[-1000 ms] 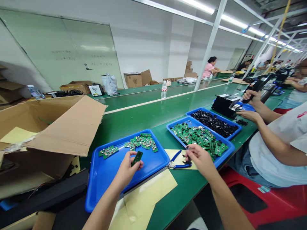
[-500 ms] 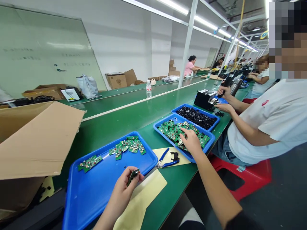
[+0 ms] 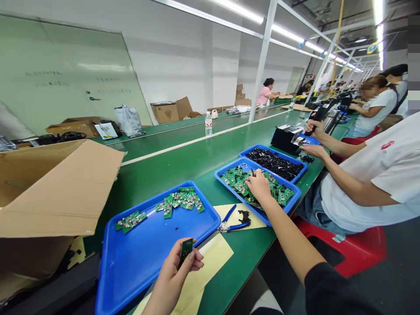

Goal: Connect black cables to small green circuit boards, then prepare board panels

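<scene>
My left hand (image 3: 179, 271) is closed on a small green circuit board (image 3: 186, 249), held upright over the near edge of a blue tray (image 3: 147, 253). That tray carries two small clusters of green boards (image 3: 182, 201). My right hand (image 3: 260, 186) reaches into a second blue tray (image 3: 292, 205) heaped with green circuit boards (image 3: 278, 190), fingers curled down among them; what they hold, if anything, is hidden. Blue-handled pliers (image 3: 231, 223) and a small black part (image 3: 244, 215) lie on a yellow sheet (image 3: 256, 223) between the trays.
A third blue tray (image 3: 249, 151) of black parts sits beyond. A co-worker in a white shirt (image 3: 377, 175) sits at my right on a red stool (image 3: 357, 249), working at a black device (image 3: 285, 138). An open cardboard box (image 3: 55, 192) stands left. A water bottle (image 3: 208, 124) stands on the green bench.
My right hand left the pliers and moved into the tray of boards, going deeper. My left hand drew the board back toward me, off the tray's middle.
</scene>
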A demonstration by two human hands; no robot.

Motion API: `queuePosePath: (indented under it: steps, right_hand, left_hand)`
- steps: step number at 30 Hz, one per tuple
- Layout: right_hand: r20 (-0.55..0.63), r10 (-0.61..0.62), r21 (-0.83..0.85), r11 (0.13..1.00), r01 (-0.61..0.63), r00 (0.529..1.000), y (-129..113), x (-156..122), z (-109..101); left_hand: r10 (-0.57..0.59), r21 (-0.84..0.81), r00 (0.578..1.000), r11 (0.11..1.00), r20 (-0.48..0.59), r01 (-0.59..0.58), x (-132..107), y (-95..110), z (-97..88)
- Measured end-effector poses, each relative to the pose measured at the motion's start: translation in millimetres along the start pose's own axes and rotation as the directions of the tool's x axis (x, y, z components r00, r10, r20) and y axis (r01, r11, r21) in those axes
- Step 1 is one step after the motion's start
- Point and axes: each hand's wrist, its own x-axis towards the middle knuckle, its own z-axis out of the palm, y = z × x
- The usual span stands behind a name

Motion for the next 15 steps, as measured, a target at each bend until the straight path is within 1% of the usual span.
queuePosePath:
  steps: [4, 5, 6, 7, 8, 9, 10, 11, 12, 13, 14, 15]
  right_hand:
    - [-0.022, -0.014, 0.009, 1.0, 0.014, 1.0, 0, -5, -4]
    - [-0.041, -0.023, 0.039, 0.999, 0.025, 0.999, -3, -9, -7]
    - [-0.069, -0.042, 0.104, 0.993, 0.049, 0.997, -8, -14, -12]
    - [-0.097, -0.073, 0.204, 0.975, 0.092, 0.993, -15, -22, -18]
    - [-0.129, -0.117, 0.344, 0.926, 0.156, 0.985, -23, -33, -26]
    - [-0.146, -0.177, 0.491, 0.841, 0.226, 0.973, -33, -45, -35]
    - [-0.135, -0.271, 0.623, 0.725, 0.294, 0.953, -43, -59, -45]
    - [-0.121, -0.38, 0.712, 0.61, 0.347, 0.917, -54, -73, -57]
    - [-0.121, -0.495, 0.761, 0.51, 0.401, 0.86, -64, -88, -69]
    - [-0.115, -0.617, 0.783, 0.426, 0.453, 0.779, -73, -102, -81]
    - [-0.121, -0.7, 0.795, 0.356, 0.491, 0.704, -81, -114, -92]
    - [-0.144, -0.752, 0.789, 0.305, 0.533, 0.643, -89, -124, -101]
  left_hand:
    - [-0.059, -0.121, 0.994, 0.991, -0.095, 0.047, -15, 6, 5.0]
    - [-0.076, -0.148, 0.992, 0.987, -0.105, 0.06, -19, 9, 6.7]
    - [-0.094, -0.174, 0.991, 0.982, -0.098, 0.076, -24, 12, 8.3]
    - [-0.111, -0.197, 0.991, 0.976, -0.08, 0.094, -28, 16, 9.8]
    - [-0.126, -0.217, 0.99, 0.97, -0.067, 0.108, -32, 19, 11.3]
    - [-0.138, -0.233, 0.989, 0.965, -0.059, 0.121, -36, 23, 12.7]
    - [-0.145, -0.244, 0.987, 0.962, -0.063, 0.125, -39, 26, 14.2]
    - [-0.145, -0.251, 0.987, 0.96, -0.074, 0.123, -42, 30, 15.8]
    - [-0.14, -0.253, 0.987, 0.96, -0.08, 0.116, -44, 33, 17.6]
    - [-0.129, -0.254, 0.988, 0.962, -0.084, 0.104, -46, 36, 19.7]
    - [-0.119, -0.254, 0.99, 0.962, -0.078, 0.096, -49, 39, 21.9]
    - [-0.107, -0.253, 0.992, 0.964, -0.071, 0.086, -51, 42, 24.2]
